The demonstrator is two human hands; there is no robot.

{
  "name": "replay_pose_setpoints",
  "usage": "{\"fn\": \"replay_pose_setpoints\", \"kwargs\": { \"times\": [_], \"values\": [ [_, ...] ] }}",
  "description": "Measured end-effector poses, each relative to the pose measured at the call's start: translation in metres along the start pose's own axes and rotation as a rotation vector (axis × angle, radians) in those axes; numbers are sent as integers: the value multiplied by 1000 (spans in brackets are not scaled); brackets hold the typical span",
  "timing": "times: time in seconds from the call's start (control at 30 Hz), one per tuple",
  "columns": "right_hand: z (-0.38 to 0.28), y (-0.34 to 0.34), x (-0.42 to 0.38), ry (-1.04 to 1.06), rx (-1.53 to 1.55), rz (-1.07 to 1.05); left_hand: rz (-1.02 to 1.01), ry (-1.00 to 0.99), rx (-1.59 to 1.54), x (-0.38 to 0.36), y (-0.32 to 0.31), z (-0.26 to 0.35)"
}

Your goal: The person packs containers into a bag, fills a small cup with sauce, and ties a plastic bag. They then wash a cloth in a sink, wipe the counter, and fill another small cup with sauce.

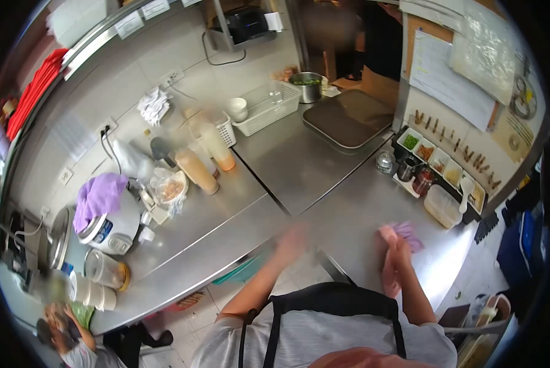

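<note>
My right hand (400, 250) is closed on a cloth over the right-hand steel counter (355, 214). The cloth (408, 237) shows purple beyond my fingers, and a pink part hangs down beside my wrist. My left hand (292, 239) is over the front edge of the counter, near the corner where the steel tops meet. It is smeared by motion, so its fingers cannot be made out. A clear plastic container (443, 206) stands beyond my right hand, beside a black rack of small food tubs (452, 172).
A brown tray (348, 118) lies at the back corner near a metal pot (306, 92). Sauce bottles (196, 172) and a rice cooker (117, 230) stand on the left counter. Another person (82, 343) is at the lower left. One more person (382, 43) stands beyond the opening.
</note>
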State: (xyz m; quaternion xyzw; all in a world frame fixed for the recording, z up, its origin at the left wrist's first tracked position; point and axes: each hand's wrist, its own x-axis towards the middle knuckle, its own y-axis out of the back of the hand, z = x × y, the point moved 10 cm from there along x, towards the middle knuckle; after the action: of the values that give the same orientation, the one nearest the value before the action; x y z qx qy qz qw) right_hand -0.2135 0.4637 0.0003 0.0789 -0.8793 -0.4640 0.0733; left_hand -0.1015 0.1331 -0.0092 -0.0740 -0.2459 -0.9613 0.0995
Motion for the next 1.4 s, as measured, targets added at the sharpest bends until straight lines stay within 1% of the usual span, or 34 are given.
{"fn": "replay_pose_setpoints", "kwargs": {
  "times": [0.03, 0.07, 0.1, 0.13, 0.2, 0.23, 0.3, 0.33, 0.37, 0.4, 0.47, 0.5, 0.53, 0.6, 0.63, 0.73, 0.83, 0.93, 1.03, 1.13, 1.17, 1.27, 1.3, 1.37, 1.4],
  "values": [
    [-29, -20, 7, 132, 186, -199, 0, -18, 68, 0, -5, 24],
    [-60, -38, 6, 259, 372, -403, -2, -32, 136, -2, -7, 64],
    [-92, -50, -3, 257, 655, -568, -5, -44, 206, -4, -10, 87],
    [-126, -58, -16, 244, 936, -733, -5, -99, 223, -5, -14, 93],
    [-169, -80, -33, 298, 882, -912, -9, -209, 262, -10, -20, 104],
    [-191, -80, -40, 369, 864, -941, 5, -180, 189, -13, -11, 123],
    [-225, -76, -54, 512, 831, -993, -133, 54, -176, -18, -13, 106],
    [-228, -83, -55, 528, 787, -1007, -199, 168, -361, -24, -14, 101],
    [-230, -94, -56, 546, 740, -1019, -112, 87, -260, -25, 7, 134],
    [-231, -105, -56, 564, 690, -1029, -112, 177, -186, -28, 15, 125],
    [-228, -129, -60, 416, 755, -1121, -109, 352, -50, -39, 31, 107],
    [-230, -135, -60, 378, 767, -1183, -73, 310, -94, -40, 39, 111],
    [-232, -141, -60, 337, 776, -1243, 2, 233, -78, -41, 46, 109],
    [-254, -140, -75, 320, 777, -1415, 149, 89, -37, -46, 63, 105],
    [-262, -138, -79, 252, 830, -1460, 133, 138, -93, -49, 65, 93],
    [-276, -153, -89, 240, 841, -1630, 121, 190, -164, -54, 82, 77],
    [-312, -150, -76, 353, 943, -1430, 140, 47, -88, -50, 113, 81],
    [-339, -158, -57, 607, 675, -1233, 204, 97, -337, -51, 144, 58],
    [-378, -160, -67, 738, 457, -1229, 308, 135, -202, -57, 177, 1],
    [-417, -167, -84, 819, 554, -1200, 415, 223, -302, -69, 222, 4],
    [-429, -168, -87, 789, 466, -1131, 407, 82, -236, -69, 237, 15],
    [-452, -199, -77, 822, 416, -1018, 398, 172, -68, -78, 271, -16],
    [-463, -197, -72, 823, 453, -967, 375, 107, -81, -80, 286, 3],
    [-489, -183, -56, 823, 524, -857, 397, 162, -140, -88, 313, 19],
    [-503, -176, -55, 857, 494, -828, 406, 188, -169, -92, 324, 24]
  ]
}}
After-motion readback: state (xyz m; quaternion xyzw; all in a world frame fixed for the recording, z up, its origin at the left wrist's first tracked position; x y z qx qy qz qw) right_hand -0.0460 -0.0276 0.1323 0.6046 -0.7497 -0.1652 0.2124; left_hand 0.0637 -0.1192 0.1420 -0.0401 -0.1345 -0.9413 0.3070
